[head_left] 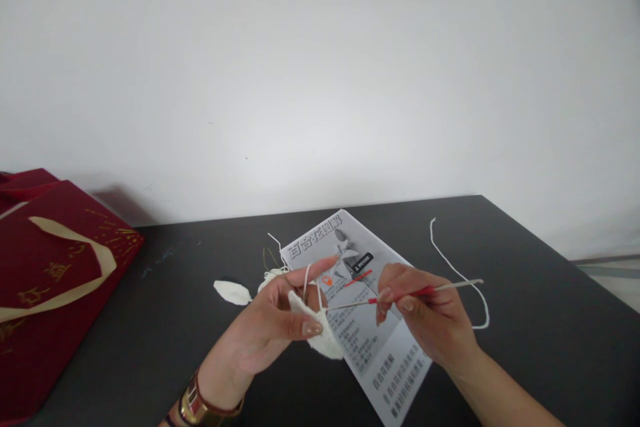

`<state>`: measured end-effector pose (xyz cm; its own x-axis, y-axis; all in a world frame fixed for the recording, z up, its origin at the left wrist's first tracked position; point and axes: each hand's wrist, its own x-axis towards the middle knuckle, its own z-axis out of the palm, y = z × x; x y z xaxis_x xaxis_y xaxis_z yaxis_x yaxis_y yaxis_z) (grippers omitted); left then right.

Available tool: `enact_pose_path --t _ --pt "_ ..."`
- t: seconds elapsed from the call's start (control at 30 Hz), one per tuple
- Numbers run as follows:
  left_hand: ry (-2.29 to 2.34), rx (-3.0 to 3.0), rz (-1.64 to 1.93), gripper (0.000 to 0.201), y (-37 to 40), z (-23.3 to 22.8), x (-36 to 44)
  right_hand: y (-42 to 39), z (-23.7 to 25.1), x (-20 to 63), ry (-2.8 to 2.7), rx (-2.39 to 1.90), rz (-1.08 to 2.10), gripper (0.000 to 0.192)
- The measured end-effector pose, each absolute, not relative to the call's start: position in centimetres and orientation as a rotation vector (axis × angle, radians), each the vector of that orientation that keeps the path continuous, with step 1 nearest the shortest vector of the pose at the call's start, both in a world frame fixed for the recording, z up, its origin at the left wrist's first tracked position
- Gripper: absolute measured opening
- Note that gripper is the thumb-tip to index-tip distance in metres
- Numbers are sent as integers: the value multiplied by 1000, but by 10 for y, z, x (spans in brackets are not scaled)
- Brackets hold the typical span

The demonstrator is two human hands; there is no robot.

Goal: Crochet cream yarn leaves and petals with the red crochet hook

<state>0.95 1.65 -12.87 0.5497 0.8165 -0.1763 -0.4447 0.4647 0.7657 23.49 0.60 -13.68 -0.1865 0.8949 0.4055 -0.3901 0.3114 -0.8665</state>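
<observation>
Right hand (430, 317) pinches a red-gripped crochet hook (400, 295), its tip pointing toward 9 o'clock into the white crochet piece (325, 340); left hand (273, 327) grips that piece, yarn (306, 280) tensioned over the raised forefinger. A stitch appears under way; drawing the loop through likely calls for steady tension. Beneath lies an instruction leaflet (385, 360) on the table (525, 347); a red bag (50, 280) sits at 9 o'clock.

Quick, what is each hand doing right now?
Left hand: closed on the white crochet piece, yarn over the forefinger.
Right hand: closed on the crochet hook.
</observation>
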Motion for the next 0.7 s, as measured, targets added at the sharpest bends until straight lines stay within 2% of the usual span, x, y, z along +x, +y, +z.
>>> enact_pose_path --t 0.7 --pt "642 779 915 70 13 -136 10 3 -142 231 -1222 -557 1212 10"
